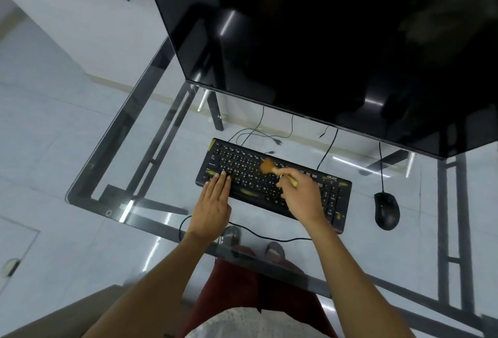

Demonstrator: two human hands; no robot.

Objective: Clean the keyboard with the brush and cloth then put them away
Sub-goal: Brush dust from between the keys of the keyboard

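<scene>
The light brush (272, 169), soft-bristled, is pinched by its stiff handle in the right hand (301, 197) while the keyboard (334, 195), near the desk's (89, 176) front edge, is steadied under the flat-fingered left hand (214, 200).

Both forearms are bare from the bottom edge of the picture up to the wrists, with no sleeve, watch or ring showing on the left hand (213, 204) or the right hand (301, 197). At six o'clock sits a pale garment (242, 323) speckled with small dark dots (only its rounded top edge shows). Above it, toward twelve o'clock, dark red trousers (242, 278) cover both legs. Seen through the glass, grey open-toed sandals (275, 250) are on the feet.
</scene>
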